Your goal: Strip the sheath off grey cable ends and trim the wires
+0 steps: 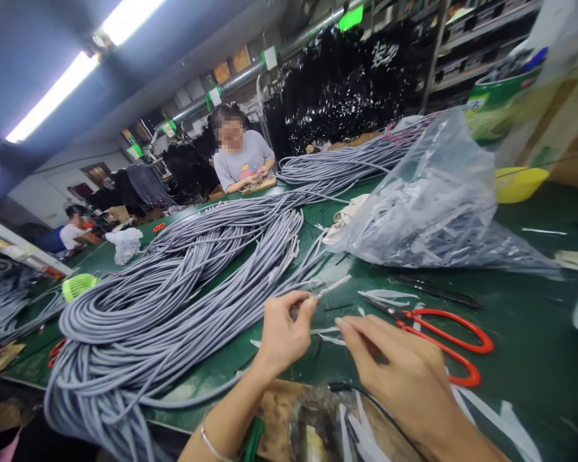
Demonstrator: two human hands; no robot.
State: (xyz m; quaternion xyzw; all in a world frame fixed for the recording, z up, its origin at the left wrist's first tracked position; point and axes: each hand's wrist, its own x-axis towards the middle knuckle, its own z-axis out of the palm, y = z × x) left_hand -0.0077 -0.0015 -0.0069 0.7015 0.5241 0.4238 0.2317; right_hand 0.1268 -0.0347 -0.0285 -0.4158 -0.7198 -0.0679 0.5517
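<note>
Pinched between the thumb and forefinger of my left hand (pixel 286 327) is the end of a grey cable, with whitish strands (pixel 334 285) sticking out past the fingertips. My right hand (pixel 399 369) is closed at the fingertips on a thin white strip (pixel 324 331) that runs toward my left hand. Whether the strip is joined to the cable end, I cannot tell. A large bundle of grey cables (pixel 173 301) lies to the left of my hands. Scissors with red handles (pixel 467 330) lie just beyond my right hand, blades pointing left.
A clear plastic bag (pixel 424 205) of pale scraps stands behind the scissors, near a yellow bowl (pixel 520 184) and a green bucket (pixel 503 96). White strips (pixel 505 423) litter the green table (pixel 534 308). A wooden board (pixel 277 410) lies below my hands. A co-worker (pixel 245 154) sits across the table.
</note>
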